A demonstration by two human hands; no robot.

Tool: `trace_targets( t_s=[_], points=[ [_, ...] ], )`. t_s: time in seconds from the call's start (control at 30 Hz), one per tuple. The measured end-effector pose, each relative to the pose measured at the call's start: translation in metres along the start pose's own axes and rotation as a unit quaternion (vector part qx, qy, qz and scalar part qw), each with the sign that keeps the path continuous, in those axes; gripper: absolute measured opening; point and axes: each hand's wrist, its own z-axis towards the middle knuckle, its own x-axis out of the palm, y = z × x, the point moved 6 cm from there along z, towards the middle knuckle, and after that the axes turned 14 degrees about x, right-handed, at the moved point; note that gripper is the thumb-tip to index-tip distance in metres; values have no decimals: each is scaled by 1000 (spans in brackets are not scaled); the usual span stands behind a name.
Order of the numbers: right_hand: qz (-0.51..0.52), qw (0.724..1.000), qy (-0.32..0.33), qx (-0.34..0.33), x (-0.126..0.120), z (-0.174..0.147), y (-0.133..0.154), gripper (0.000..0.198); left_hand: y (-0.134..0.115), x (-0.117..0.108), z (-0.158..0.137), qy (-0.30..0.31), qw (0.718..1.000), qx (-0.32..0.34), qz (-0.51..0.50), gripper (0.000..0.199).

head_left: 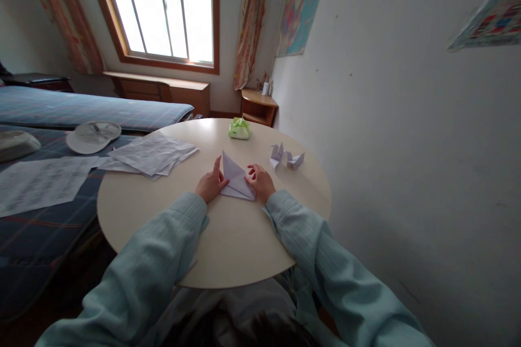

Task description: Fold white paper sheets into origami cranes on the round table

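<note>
A folded sheet of white paper (235,176) rests on the round cream table (228,238), its tall point turned away from me. My left hand (210,182) is at its left edge, thumb pressing on the lower left corner. The index finger of that hand stretches forward and the others are curled. On the opposite side, my right hand (262,182) has its thumb and bent fingers closed on the right edge of the paper. Two folded paper figures, one with upright points (277,155) and a smaller one (296,160), stand beyond my right hand.
A stack of loose paper sheets (152,154) overlaps the table's left side. A green tissue pack (240,128) sits near the far edge. To the left, a bed (52,227) holds a white cap (93,137) and a printed sheet (44,181). A wall (386,146) runs along the right.
</note>
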Motion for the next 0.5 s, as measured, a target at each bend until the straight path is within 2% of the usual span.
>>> trace_targets(
  t_s=[0.07, 0.23, 0.5],
  points=[
    [-12, 999, 24, -18, 3, -1, 2, 27, 0, 0, 0, 3, 1000, 8, 3, 74],
    [-40, 998, 39, -40, 7, -2, 4, 17, -2, 4, 3, 51, 997, 37, 44, 31],
    [-49, 997, 33, -59, 4, -3, 7, 19, -3, 2, 2, 21, 992, 98, 71, 34]
  ],
)
